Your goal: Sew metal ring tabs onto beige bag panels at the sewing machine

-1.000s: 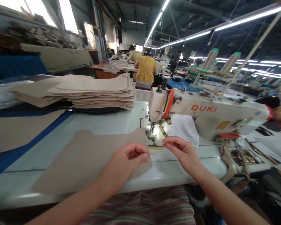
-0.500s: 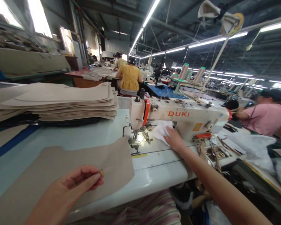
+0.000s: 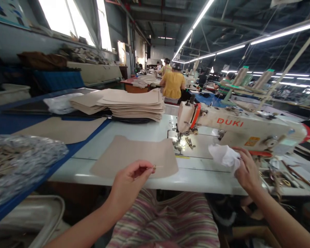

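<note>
My left hand (image 3: 130, 181) is closed in a pinch on a small thin object with a yellowish end, held over the table's front edge. A beige fabric piece (image 3: 136, 155) lies flat on the white table just beyond it. My right hand (image 3: 245, 168) is closed on a crumpled white cloth (image 3: 223, 155), lifted off the table in front of the white DUKI sewing machine (image 3: 237, 125). The machine's needle area (image 3: 182, 139) is lit and has no fabric under it.
A stack of beige fabric pieces (image 3: 134, 103) sits at the back of the table (image 3: 134, 132). A clear bag of small parts (image 3: 18, 162) lies on the blue surface at left. Thread cones (image 3: 241, 75) stand behind the machine. A person in yellow (image 3: 173, 84) sits ahead.
My right hand has pulled the white cloth out from beside the machine and drawn it toward me. My left hand keeps its pinch. The view has swung back and left.
</note>
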Demonstrator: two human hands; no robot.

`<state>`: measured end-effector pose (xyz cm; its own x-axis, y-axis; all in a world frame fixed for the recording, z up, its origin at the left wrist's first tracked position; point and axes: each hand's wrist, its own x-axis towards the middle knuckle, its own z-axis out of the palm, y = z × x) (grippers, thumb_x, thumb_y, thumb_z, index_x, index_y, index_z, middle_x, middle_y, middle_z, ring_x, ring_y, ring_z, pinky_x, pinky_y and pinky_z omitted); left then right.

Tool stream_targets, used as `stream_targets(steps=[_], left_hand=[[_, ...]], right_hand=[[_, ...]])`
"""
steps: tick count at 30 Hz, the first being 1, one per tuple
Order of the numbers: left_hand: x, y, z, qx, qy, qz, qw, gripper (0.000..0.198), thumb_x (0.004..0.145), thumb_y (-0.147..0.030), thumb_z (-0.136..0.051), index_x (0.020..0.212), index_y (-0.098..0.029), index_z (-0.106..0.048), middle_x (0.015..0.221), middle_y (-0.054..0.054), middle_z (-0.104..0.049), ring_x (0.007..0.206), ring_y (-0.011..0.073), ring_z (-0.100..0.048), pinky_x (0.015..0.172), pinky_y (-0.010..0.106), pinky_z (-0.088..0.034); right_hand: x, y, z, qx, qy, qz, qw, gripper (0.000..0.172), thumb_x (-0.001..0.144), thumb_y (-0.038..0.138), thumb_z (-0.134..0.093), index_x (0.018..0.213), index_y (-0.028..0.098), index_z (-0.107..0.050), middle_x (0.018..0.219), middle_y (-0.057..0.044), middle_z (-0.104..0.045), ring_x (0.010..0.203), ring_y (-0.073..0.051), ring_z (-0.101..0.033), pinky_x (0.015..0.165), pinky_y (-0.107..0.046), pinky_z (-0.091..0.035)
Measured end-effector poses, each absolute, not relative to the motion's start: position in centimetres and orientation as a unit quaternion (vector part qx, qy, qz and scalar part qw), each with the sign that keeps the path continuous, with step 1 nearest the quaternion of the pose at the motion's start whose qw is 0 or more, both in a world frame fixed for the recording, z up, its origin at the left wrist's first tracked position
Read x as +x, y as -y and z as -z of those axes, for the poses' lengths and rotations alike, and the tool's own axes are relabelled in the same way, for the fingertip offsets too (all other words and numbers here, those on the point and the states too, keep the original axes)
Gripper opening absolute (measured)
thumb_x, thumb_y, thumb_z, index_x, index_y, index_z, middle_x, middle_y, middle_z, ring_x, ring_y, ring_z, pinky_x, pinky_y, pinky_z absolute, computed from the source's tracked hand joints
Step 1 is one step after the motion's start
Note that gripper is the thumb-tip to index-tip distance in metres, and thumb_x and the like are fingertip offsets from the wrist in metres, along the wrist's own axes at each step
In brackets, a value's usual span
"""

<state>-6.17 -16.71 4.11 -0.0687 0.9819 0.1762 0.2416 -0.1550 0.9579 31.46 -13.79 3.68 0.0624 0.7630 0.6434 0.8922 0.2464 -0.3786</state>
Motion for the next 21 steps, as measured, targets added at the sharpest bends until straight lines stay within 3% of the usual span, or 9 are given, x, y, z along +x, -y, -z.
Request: stream_targets(steps=[4,7,12,15,17,21], left_hand=[[-6.5,17.6,-4.2,0.59,-0.532,-0.5,0.345,0.011,0.074,-0.03,-0.064,0.075,-0.02,-0.067,0.075,0.0,-0.07,0.071,0.0162,-0.064,0.068,0.024,-0.049],[-6.8,18.3,-4.3,0.599,-0.535,-0.502,0.32,0.01,0.075,-0.029,-0.063,0.073,-0.021,-0.068,0.073,0.0,-0.07,0.069,0.0155,-0.064,0.07,0.024,-0.05],[-8.8,18.9,-4.5,0.537,-0.547,-0.529,0.363,0.013,0.073,-0.031,-0.064,0.073,-0.018,-0.066,0.069,0.001,-0.07,0.067,0.0164,-0.064,0.066,0.025,-0.051],[-11.6,19.3,-5.2,0.448,-0.546,-0.575,0.414,0.016,0.067,-0.031,-0.068,0.074,-0.016,-0.064,0.067,0.001,-0.07,0.065,0.016,-0.065,0.067,0.025,-0.052],[-13.9,19.8,-5.6,0.401,-0.554,-0.604,0.409,0.019,0.064,-0.029,-0.072,0.074,-0.015,-0.064,0.066,0.001,-0.07,0.064,0.0146,-0.065,0.066,0.024,-0.051],[-17.9,21.5,-5.7,0.334,-0.578,-0.638,0.385,0.018,0.063,-0.024,-0.074,0.074,-0.014,-0.063,0.065,-0.002,-0.069,0.061,0.0111,-0.064,0.063,0.02,-0.05]], right_hand=[[27.5,17.4,-4.9,-0.559,0.703,0.006,0.44,0.029,0.088,0.034,-0.034,0.091,0.02,-0.059,0.104,-0.012,-0.06,0.097,-0.027,-0.056,0.082,-0.039,-0.043],[23.3,20.1,-5.0,-0.549,0.707,-0.083,0.438,0.021,0.086,0.039,-0.049,0.084,0.021,-0.059,0.105,-0.009,-0.06,0.09,-0.024,-0.058,0.074,-0.032,-0.046],[15.7,23.0,-1.7,-0.47,0.763,-0.314,0.313,0.016,0.087,0.033,-0.049,0.086,0.02,-0.058,0.078,-0.003,-0.06,0.069,-0.017,-0.057,0.062,-0.025,-0.045],[11.4,22.8,1.2,-0.468,0.752,-0.384,0.26,0.026,0.088,0.035,-0.046,0.067,0.02,-0.047,0.062,0.001,-0.05,0.058,-0.014,-0.048,0.053,-0.024,-0.038],[8.3,22.1,3.1,-0.464,0.737,-0.425,0.246,0.026,0.086,0.034,-0.046,0.065,0.02,-0.041,0.06,0.003,-0.045,0.056,-0.013,-0.044,0.051,-0.023,-0.035],[1.5,21.0,7.3,-0.427,0.715,-0.502,0.235,0.024,0.08,0.034,-0.052,0.063,0.02,-0.044,0.059,0.003,-0.047,0.056,-0.013,-0.043,0.052,-0.023,-0.035]])
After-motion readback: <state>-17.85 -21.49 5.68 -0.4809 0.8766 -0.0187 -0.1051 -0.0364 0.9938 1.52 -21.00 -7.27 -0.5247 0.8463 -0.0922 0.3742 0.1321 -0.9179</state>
